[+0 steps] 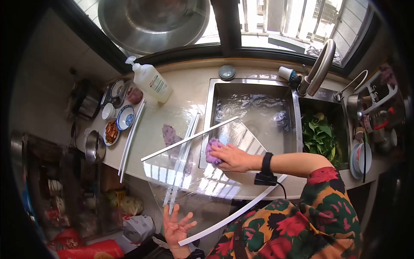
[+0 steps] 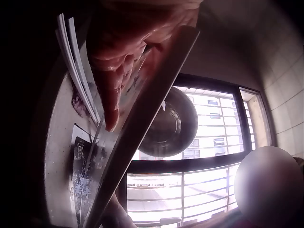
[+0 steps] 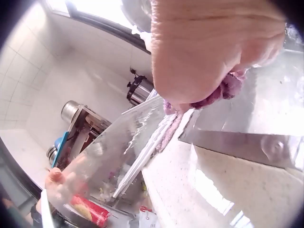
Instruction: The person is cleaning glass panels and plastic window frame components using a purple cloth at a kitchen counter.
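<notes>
A clear glass panel (image 1: 207,183) with white edge strips (image 1: 233,222) lies tilted over the counter edge and the sink's near corner. The right hand (image 1: 235,158) grips a bunched purple cloth (image 1: 213,151) against the glass; the right wrist view shows the hand (image 3: 213,52) curled over this cloth (image 3: 221,92). At the panel's lower corner the left hand (image 1: 176,228) supports it, fingers spread and seen through the glass. In the left wrist view, that hand (image 2: 128,47) is beside a white strip (image 2: 142,123). Another purple cloth (image 1: 170,134) lies beneath the panel on the counter.
The sink (image 1: 210,103) holds water; leafy greens (image 1: 319,136) fill the right basin below the faucet (image 1: 321,71). A pump bottle (image 1: 151,80), bowls (image 1: 125,117), a metal pot (image 1: 88,101) and white strips (image 1: 131,140) are at left. Plates (image 1: 364,157) stand at right.
</notes>
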A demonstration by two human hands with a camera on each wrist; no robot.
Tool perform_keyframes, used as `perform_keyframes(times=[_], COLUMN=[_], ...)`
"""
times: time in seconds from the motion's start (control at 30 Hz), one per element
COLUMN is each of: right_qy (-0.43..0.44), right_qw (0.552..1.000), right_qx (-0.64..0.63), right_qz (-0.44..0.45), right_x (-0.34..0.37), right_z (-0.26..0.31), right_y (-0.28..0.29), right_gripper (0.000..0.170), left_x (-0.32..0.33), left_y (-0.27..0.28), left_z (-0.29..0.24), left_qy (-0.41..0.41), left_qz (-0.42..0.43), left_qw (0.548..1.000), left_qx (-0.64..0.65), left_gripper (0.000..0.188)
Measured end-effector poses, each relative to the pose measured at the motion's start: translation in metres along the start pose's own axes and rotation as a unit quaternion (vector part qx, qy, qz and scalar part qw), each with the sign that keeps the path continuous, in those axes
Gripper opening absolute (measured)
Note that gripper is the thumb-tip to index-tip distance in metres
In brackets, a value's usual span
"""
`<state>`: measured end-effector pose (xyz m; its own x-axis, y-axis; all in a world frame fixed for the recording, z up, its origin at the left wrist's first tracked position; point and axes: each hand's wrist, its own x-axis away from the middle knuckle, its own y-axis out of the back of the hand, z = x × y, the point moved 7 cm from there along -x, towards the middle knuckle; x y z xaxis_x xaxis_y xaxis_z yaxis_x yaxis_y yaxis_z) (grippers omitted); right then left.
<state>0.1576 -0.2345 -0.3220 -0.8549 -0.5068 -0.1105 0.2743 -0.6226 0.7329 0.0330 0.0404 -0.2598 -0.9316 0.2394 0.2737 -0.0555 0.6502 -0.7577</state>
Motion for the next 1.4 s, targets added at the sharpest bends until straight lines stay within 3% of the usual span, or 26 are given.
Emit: perform_keyframes(times=[0.07,0.1,0.2,0.23,0.27,0.3,0.33,0.37,0.53,0.6,0.67,0.73,0.8,0.83,0.97,1.13,1.2,1.27,1.3,1.33,1.4], right_qy=[-0.066,-0.119,-0.171,-0.313,-0.446,-0.448,-0.456,-0.449,-0.364,-0.299,-0.286,-0.272,-0.271,-0.266,-0.242,-0.205,-0.208,-0.212,-0.211,-0.170,-0.133], right_qw=[0.997,0.989,0.972,0.932,0.861,0.859,0.797,0.714,0.730,0.773,0.760,0.744,0.753,0.738,0.702,0.636,0.614,0.627,0.642,0.641,0.673], right_qx=[-0.037,-0.073,-0.058,-0.150,-0.239,-0.241,-0.381,-0.510,-0.540,-0.519,-0.527,-0.537,-0.522,-0.541,-0.619,-0.693,-0.698,-0.687,-0.675,-0.693,-0.654], right_qz=[0.009,-0.047,-0.148,-0.100,-0.048,-0.050,-0.112,-0.171,-0.205,-0.208,-0.251,-0.290,-0.296,-0.304,-0.256,-0.271,-0.305,-0.300,-0.295,-0.282,-0.319], right_x=[0.015,0.029,0.084,0.097,0.115,0.119,0.125,0.127,0.100,0.079,0.062,0.052,0.044,0.043,0.056,0.081,0.094,0.108,0.116,0.121,0.133], right_z=[-0.061,-0.076,-0.150,-0.158,-0.158,-0.158,-0.159,-0.159,-0.144,-0.135,-0.121,-0.117,-0.120,-0.119,-0.105,-0.096,-0.091,-0.093,-0.095,-0.096,-0.098], right_y=[0.003,0.032,0.049,0.051,0.049,0.047,0.040,0.036,0.081,0.110,0.135,0.151,0.158,0.158,0.148,0.122,0.109,0.102,0.099,0.101,0.109], right_gripper=[0.040,0.032,0.023,0.020,0.018,0.018,0.016,0.014,0.014,0.018,0.021,0.025,0.033,0.031,0.030,0.031,0.028,0.027,0.026,0.029,0.031], left_x=[-0.001,-0.003,-0.009,-0.012,-0.014,-0.015,-0.017,-0.018,-0.019,-0.019,-0.016,-0.016,-0.019,-0.023,-0.045,-0.067,-0.071,-0.084,-0.091,-0.091,-0.101], left_y=[-0.001,-0.001,-0.008,-0.011,-0.013,-0.014,-0.017,-0.021,-0.072,-0.094,-0.113,-0.130,-0.134,-0.137,-0.122,-0.078,-0.060,-0.036,-0.048,-0.062,-0.064], left_z=[0.005,0.008,0.015,0.019,0.023,0.025,0.026,0.025,-0.010,-0.031,-0.055,-0.066,-0.083,-0.089,-0.107,-0.124,-0.130,-0.130,-0.120,-0.110,-0.090], left_qy=[0.003,0.011,0.026,0.033,0.035,0.039,0.042,0.042,0.002,-0.017,-0.072,-0.096,-0.143,-0.154,-0.215,-0.239,-0.275,-0.310,-0.321,-0.335,-0.322], left_qz=[-0.031,-0.032,-0.028,-0.026,-0.024,-0.026,-0.028,-0.026,0.060,0.048,0.030,0.024,0.035,0.001,-0.029,0.009,0.005,-0.052,-0.008,-0.036,0.011], left_qw=[1.000,0.999,0.999,0.999,0.999,0.999,0.999,0.999,0.986,0.984,0.947,0.944,0.897,0.886,0.856,0.816,0.778,0.763,0.771,0.758,0.726], left_qx=[0.003,0.005,0.012,0.020,0.018,0.016,0.014,0.012,-0.153,-0.173,-0.311,-0.314,-0.417,-0.438,-0.469,-0.527,-0.565,-0.565,-0.550,-0.558,-0.608], left_gripper=[0.072,0.071,0.071,0.072,0.072,0.072,0.073,0.073,0.077,0.078,0.077,0.069,0.057,0.040,0.017,0.013,0.013,0.016,0.015,0.010,0.010])
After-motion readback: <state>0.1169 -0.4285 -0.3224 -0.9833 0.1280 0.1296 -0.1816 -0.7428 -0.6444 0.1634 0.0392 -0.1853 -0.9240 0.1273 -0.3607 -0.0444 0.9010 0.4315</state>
